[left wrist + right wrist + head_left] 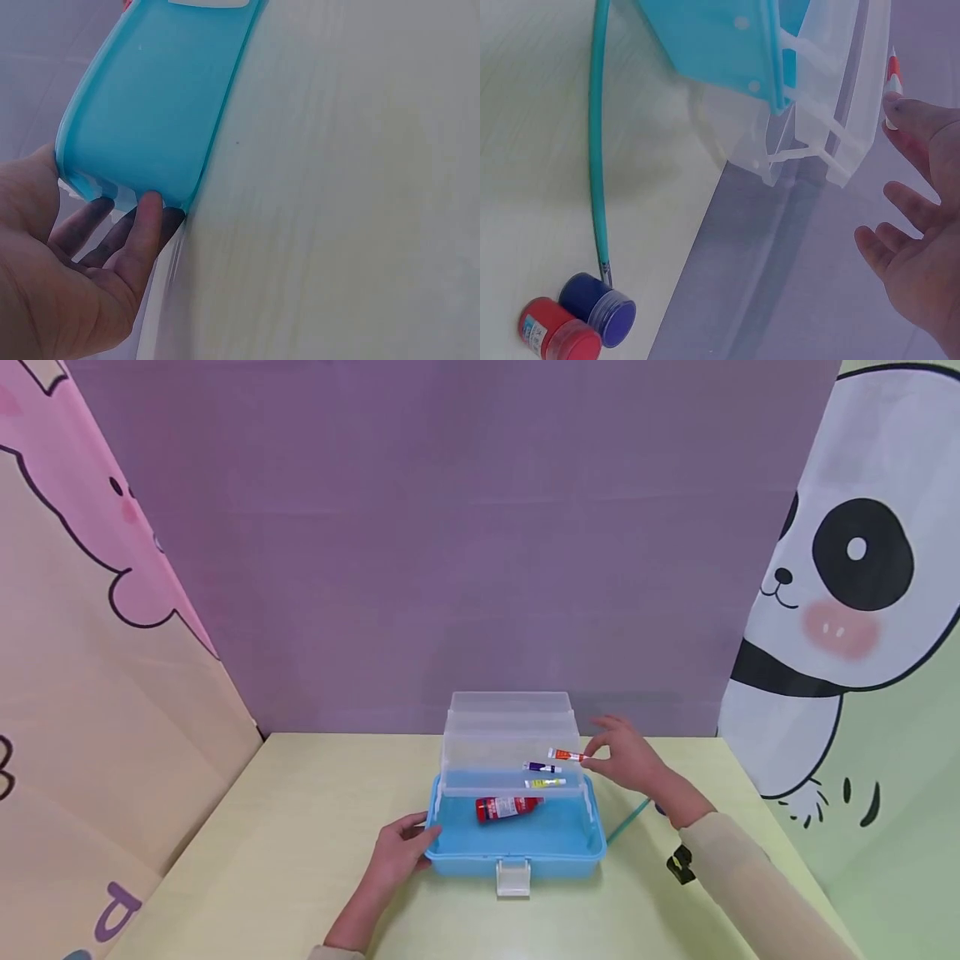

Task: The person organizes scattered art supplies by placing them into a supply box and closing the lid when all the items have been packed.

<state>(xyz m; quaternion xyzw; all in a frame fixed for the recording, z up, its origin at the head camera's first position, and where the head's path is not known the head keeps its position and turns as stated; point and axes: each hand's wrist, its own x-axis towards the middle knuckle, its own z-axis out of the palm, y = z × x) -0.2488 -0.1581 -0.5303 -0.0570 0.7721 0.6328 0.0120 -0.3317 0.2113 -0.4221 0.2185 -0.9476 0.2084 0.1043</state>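
Note:
A blue plastic box (pixel 517 866) with a white front latch (pixel 513 878) stands open on the table. My left hand (pixel 393 853) grips its left end, thumb at the rim and fingers against the outer wall (pixel 139 135). Over the box's rear, my right hand (pixel 626 757) pinches one end of a small orange-red paint tube (pixel 566 755) between thumb and forefinger. The other fingers stand spread apart. Below that tube, a purple paint tube (pixel 542 767) and a yellow paint tube (pixel 545 783) lie in the clear raised tray (pixel 480 753). Inside the box rests a red bottle (pixel 506 808).
Right of the box lies a teal-handled paintbrush (pixel 596 150). By its bristle end are a blue paint jar (pixel 592 304) and a red paint jar (pixel 555 330). A purple backdrop (pixel 450 543) rises behind the pale table (pixel 322 810).

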